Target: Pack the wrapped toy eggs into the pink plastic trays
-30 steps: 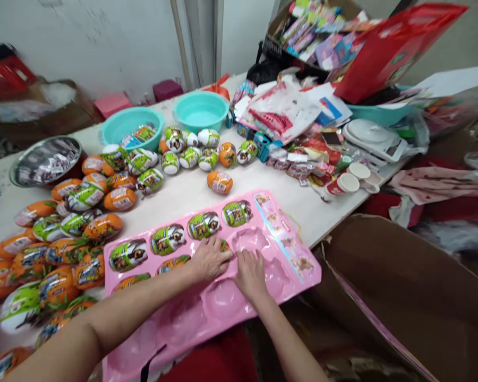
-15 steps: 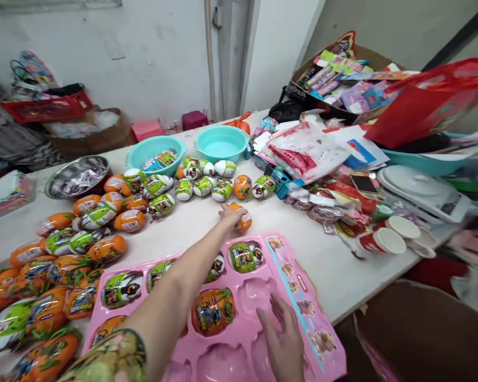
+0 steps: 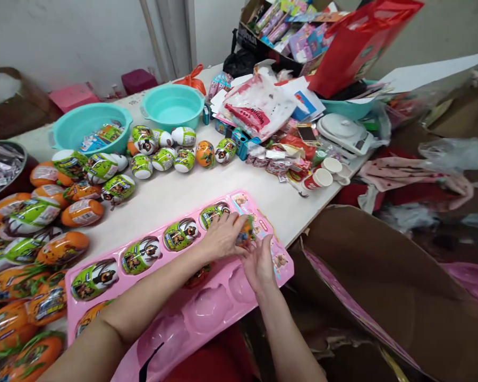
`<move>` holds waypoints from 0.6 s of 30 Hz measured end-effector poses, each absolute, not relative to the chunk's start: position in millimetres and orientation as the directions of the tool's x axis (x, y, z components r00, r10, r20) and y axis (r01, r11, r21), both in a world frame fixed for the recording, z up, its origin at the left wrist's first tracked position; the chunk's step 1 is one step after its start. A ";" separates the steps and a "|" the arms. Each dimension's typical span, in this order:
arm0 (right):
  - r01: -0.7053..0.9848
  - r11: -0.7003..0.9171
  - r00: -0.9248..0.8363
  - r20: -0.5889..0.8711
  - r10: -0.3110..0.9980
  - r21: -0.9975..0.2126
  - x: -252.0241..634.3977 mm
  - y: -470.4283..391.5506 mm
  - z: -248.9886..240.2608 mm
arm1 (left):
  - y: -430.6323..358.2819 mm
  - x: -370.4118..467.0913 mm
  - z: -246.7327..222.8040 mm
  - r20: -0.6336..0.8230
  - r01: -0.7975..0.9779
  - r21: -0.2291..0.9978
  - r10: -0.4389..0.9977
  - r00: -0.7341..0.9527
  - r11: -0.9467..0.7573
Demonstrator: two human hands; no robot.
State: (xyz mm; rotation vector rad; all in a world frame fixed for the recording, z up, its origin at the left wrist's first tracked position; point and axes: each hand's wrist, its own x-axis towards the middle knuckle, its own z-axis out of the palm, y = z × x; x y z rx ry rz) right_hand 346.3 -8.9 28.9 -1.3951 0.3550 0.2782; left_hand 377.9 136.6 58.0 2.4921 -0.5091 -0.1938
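Note:
An orange toy egg (image 3: 246, 232) is between my two hands over the upper right part of a pink moulded tray (image 3: 230, 314). My left hand (image 3: 223, 236) grips it from above and the left, fingers curled over it. From below and the right, my right hand (image 3: 258, 264) cups it, thumb raised; its fingertips are partly hidden. Green-and-white toy eggs (image 3: 180, 234) fill the tray's far row. Orange ones (image 3: 91, 315) lie in the middle row, mostly behind my left forearm. Hollows in the near row show bare pink plastic.
Many loose orange and green eggs (image 3: 82, 212) crowd the table's left side. Behind them stand two turquoise basins (image 3: 174, 109) and a metal bowl (image 3: 8, 170). Bags, paper cups (image 3: 317, 179) and a white scale (image 3: 344, 132) sit right. A brown carton (image 3: 366, 276) stands beyond the table edge.
My left hand has brought the orange egg from the table behind the tray back over the tray's right side. My right hand has risen to meet it. The view has swung right.

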 end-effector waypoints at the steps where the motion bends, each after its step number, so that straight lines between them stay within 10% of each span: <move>1: -0.350 -0.044 0.935 -0.347 -0.076 -0.936 343.7 -24.0 24.3 | 133.6 375.6 50.0 -0.034 -0.316 0.535 -0.393 0.919 -0.784; 4: -0.248 -0.662 0.960 -0.089 -0.265 -0.708 359.8 -71.0 1.5 | 127.2 367.0 22.7 -0.053 -0.319 0.488 -0.393 0.918 -0.813; 6: -0.288 -0.801 0.957 -0.140 -0.252 -0.525 382.9 -94.0 -14.7 | 123.1 361.6 7.9 -0.087 -0.290 0.458 -0.367 0.926 -0.840; 10: -0.299 -0.802 0.940 -0.303 -0.155 -0.518 412.1 -102.2 -22.0 | 117.2 355.7 -2.3 -0.136 -0.290 0.317 -0.345 0.929 -0.903; 18: -0.092 -0.757 0.992 0.009 -0.128 -0.647 401.8 -73.1 26.2 | 128.8 342.2 0.4 -0.094 -0.300 0.159 -0.317 0.944 -0.941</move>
